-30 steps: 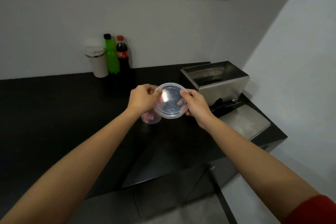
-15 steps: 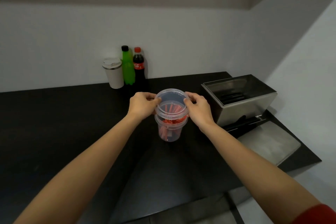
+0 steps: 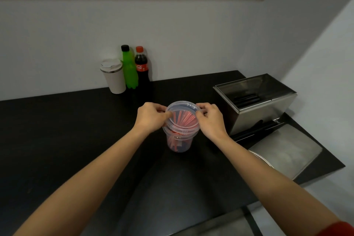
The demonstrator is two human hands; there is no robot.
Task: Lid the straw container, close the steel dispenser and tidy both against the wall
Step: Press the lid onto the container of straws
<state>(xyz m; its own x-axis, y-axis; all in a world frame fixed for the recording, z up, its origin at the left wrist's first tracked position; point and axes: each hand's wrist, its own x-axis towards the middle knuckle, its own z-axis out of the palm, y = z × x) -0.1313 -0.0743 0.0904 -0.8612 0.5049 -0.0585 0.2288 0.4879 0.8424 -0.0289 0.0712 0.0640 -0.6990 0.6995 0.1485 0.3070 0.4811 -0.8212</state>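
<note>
**Lid over straw tub, mid-counter**

Clear round plastic lid [image 3: 183,116], thin and ribbed, sits slightly tilted above the clear tub [image 3: 179,141]. Tub upright, long axis vertical, on matte black counter [image 3: 76,130]; red straws [image 3: 184,119] lean inside. Left hand [image 3: 151,117] and right hand [image 3: 210,119] both pinch the lid's rim from opposite sides. Boxy brushed-steel dispenser [image 3: 258,109] stands open to the right, its flat lid [image 3: 285,149] lying in front.
</note>
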